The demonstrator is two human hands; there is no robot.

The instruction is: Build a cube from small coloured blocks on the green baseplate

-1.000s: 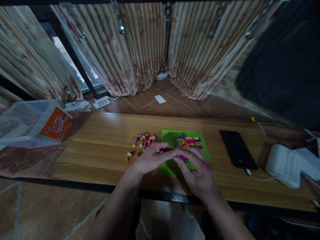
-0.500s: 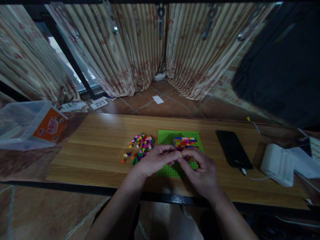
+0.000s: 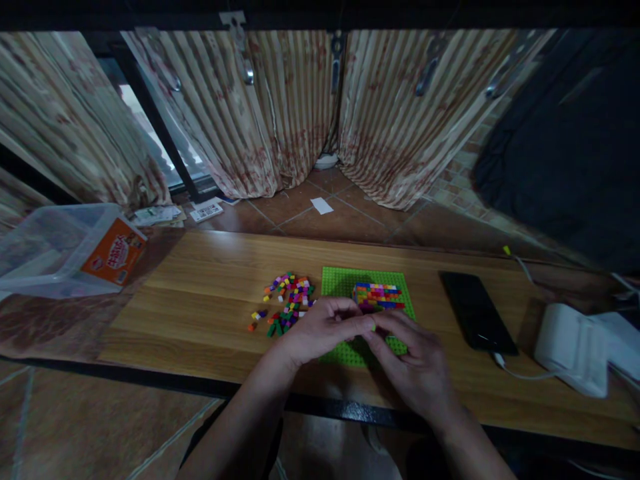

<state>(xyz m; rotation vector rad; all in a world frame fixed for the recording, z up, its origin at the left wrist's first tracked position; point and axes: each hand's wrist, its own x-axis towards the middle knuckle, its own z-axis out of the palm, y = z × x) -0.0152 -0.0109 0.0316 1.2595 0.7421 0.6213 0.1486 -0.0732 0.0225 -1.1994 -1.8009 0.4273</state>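
Observation:
My left hand (image 3: 334, 327) and my right hand (image 3: 413, 347) meet fingertip to fingertip above the green studded baseplate (image 3: 345, 353). Between their pinched thumbs and forefingers shows a small light-green brick (image 3: 373, 327), mostly covered by the fingers. Behind the hands, a block of stacked multicoloured bricks (image 3: 379, 293) stands on the baseplate, its near side hidden by my fingers. Left of the baseplate lies a loose pile of small coloured bricks (image 3: 293, 303), partly behind my left hand.
On the wooden table (image 3: 200, 300), a black phone (image 3: 477, 310) with a charging cable lies at right, beside a white device (image 3: 573, 347). A clear plastic bin (image 3: 60, 247) with an orange label is at far left. Striped curtains (image 3: 290, 113) hang behind.
The camera view has shifted slightly, so everything sits a little lower and farther right. Both hands keep their pinch on the small light-green brick.

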